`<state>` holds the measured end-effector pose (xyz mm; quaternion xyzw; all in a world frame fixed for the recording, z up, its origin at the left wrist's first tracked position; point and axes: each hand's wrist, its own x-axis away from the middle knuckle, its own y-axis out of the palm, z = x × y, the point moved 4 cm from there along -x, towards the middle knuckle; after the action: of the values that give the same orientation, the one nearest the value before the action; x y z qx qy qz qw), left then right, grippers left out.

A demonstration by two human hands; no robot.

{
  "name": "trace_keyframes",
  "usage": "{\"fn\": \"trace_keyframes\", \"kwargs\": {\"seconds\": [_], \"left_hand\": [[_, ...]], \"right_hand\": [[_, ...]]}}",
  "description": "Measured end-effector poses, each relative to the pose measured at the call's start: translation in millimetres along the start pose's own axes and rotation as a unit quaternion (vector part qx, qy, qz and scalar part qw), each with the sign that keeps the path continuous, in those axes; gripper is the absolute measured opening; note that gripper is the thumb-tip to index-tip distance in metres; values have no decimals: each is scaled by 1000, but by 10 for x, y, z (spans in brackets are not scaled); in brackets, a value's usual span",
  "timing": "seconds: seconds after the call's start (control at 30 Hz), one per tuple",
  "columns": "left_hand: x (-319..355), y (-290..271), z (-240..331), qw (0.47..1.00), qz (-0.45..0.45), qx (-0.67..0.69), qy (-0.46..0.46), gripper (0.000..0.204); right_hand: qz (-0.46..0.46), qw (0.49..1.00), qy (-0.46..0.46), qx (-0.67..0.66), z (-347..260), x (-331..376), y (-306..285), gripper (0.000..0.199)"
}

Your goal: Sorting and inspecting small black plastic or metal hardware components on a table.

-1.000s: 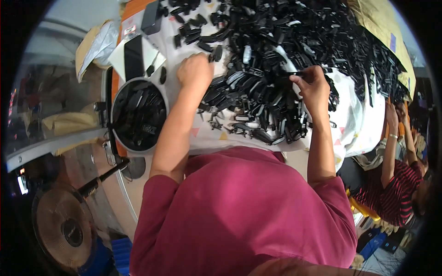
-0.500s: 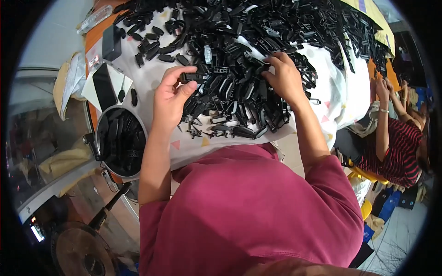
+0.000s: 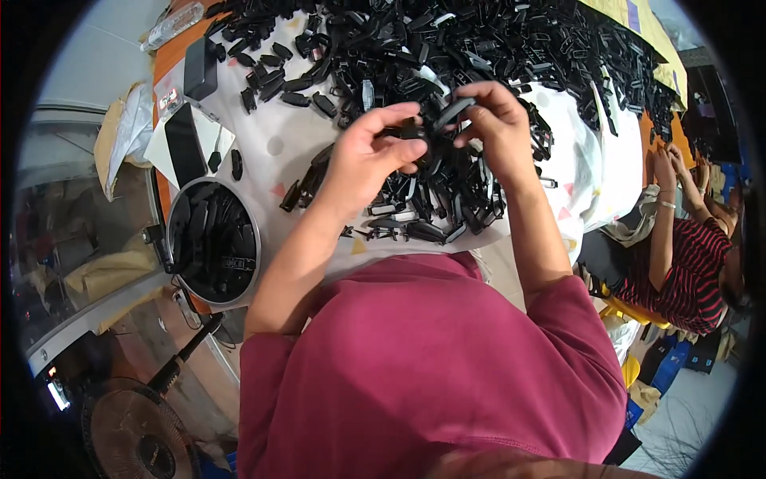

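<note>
Black plastic is heaped across the table in the head view, where a large pile of small parts [image 3: 550, 48] is spread over a white cloth [image 3: 271, 132] printed with small coloured shapes. Just above the near part of that pile, a dark piece [image 3: 412, 132] is gripped between the thumb and curled fingers of the left hand [image 3: 361, 164], its outline partly hidden by them. Beside it, a long grey-black piece [image 3: 455, 113] is pinched at one end by the thumb and fingertips of the right hand [image 3: 504, 137], and is held at a slant toward the left hand; whether the two pieces are touching cannot be told. To the left, a round tub [image 3: 258, 247] is filled with black parts, and a dark phone [image 3: 185, 144] is laid on white paper [image 3: 163, 153] near a dark box [image 3: 200, 69].
</note>
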<state>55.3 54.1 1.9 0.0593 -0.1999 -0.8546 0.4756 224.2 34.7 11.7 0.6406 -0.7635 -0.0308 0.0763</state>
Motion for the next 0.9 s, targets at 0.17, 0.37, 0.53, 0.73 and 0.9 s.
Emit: {"fn": "trace_keyframes", "kwargs": {"seconds": [0.17,0.37,0.53,0.73,0.9], "left_hand": [[-228,14,15,994,-70,-43,-65,27],[-257,-68,-33,994,-14,26,-105,33],[-223,57,37,996,-56,-62,-42,33],[-220,-28,103,987,21,-157,30,31],[-191,-137,131,980,-20,-198,25,33]], "right_hand": [[-61,992,0,109,-24,113,72,16],[-5,999,-12,44,44,140,-32,16],[-39,994,86,47,49,119,42,15],[-81,887,-67,450,-14,160,21,24],[-25,996,9,82,-111,202,-13,28]]}}
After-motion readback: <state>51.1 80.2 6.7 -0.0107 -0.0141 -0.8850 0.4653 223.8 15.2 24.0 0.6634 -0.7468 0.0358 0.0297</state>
